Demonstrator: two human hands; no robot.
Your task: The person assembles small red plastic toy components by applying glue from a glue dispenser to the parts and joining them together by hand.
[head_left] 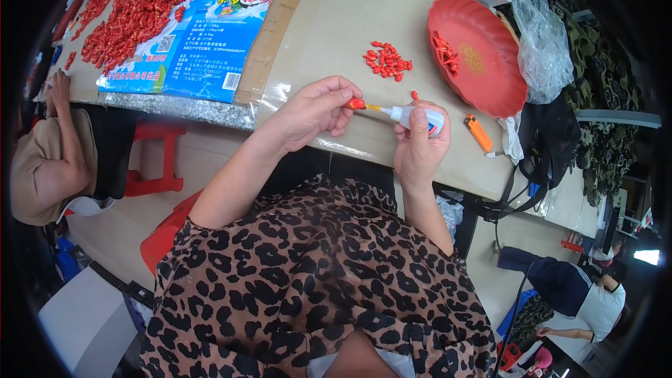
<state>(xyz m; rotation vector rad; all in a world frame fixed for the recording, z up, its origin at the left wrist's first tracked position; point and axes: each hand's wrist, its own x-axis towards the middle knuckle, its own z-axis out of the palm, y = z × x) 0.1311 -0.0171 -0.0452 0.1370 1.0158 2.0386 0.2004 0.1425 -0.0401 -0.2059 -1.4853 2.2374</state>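
Between the thumb and fingertips of my left hand (320,113) is a small shiny red piece (356,103). My right hand (423,141) grips a small white glue bottle (413,118), tipped sideways so its thin yellowish nozzle (374,108) points left and meets the red piece, or nearly so. Just beyond my right fingers lies a single red piece (414,95). A loose cluster of similar red pieces (387,61) rests on the table past my hands. To the right, a scalloped red plastic bowl (483,91) holds several more.
A large heap of red pieces (133,21) covers part of a blue printed cardboard sheet (210,63) at the far left. An orange lighter (479,133) lies below the bowl, beside a clear plastic bag (539,42). Another person's arm (66,126) reaches the table at left.
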